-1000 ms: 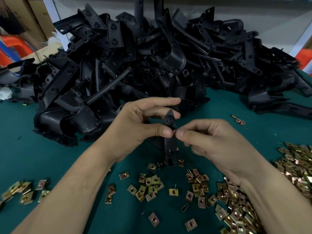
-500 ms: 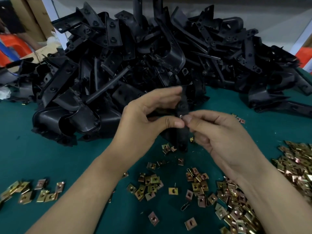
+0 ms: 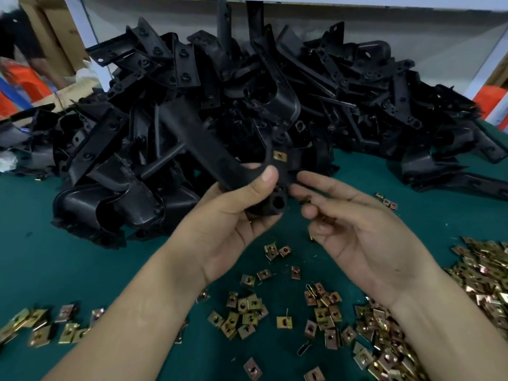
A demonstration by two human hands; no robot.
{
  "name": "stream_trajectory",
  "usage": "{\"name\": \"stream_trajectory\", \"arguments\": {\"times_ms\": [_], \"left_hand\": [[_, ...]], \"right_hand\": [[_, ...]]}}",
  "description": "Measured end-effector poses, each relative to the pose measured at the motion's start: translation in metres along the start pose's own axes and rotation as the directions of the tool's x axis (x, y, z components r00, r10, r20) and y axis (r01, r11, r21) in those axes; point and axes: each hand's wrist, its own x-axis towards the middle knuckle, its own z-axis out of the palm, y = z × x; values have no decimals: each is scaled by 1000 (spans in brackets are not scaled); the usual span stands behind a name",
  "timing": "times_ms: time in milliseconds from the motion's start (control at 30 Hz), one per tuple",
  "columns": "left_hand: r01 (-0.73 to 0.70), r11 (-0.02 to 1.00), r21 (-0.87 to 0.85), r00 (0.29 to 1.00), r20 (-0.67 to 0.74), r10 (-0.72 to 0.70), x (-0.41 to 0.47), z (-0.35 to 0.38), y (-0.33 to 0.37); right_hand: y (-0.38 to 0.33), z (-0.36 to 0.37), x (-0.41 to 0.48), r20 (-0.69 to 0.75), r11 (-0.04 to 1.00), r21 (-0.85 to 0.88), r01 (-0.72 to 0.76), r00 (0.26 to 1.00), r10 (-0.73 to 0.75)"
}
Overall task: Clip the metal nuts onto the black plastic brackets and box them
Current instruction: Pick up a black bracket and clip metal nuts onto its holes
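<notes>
My left hand grips a black plastic bracket lifted above the green table, thumb pressed on its lower part. A brass metal nut is clipped on the bracket's upper tab. My right hand hovers just right of the bracket, palm up, fingers loosely curled; a small dark bit shows near its fingertips, too small to name. Loose metal nuts lie scattered on the table below both hands.
A big pile of black brackets fills the back of the green table. More nuts are heaped at the right and lie at the left front. Cardboard and orange items stand behind the table.
The left hand turned and raised the bracket, so the clipped nut now faces me. The right hand came off the bracket and drew back to the right with its fingers loosened.
</notes>
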Motion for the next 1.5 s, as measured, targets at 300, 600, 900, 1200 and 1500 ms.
{"name": "stream_trajectory", "arguments": {"times_ms": [300, 600, 900, 1200, 1500], "left_hand": [[-4, 1000, -25, 999, 33, 5, 2, -6, -6], [2, 998, -68, 997, 83, 4, 3, -7, -7], [-11, 999, -31, 997, 82, 14, 3, -7, -6], [-20, 1000, 2, 976, 219, 19, 1, -8, -5], [3, 999, 33, 984, 175, -9, 3, -9, -3]], "right_hand": [[9, 3, 0, -49, 997, 33, -63, 997, 64], [7, 8, -2, -122, 979, 172, -108, 984, 130], [6, 9, -1, -115, 994, 51, -93, 988, 98], [7, 10, -3, -134, 997, -63, -50, 990, 41], [4, 9, -4, -68, 977, -212, -4, 998, -11]]}}
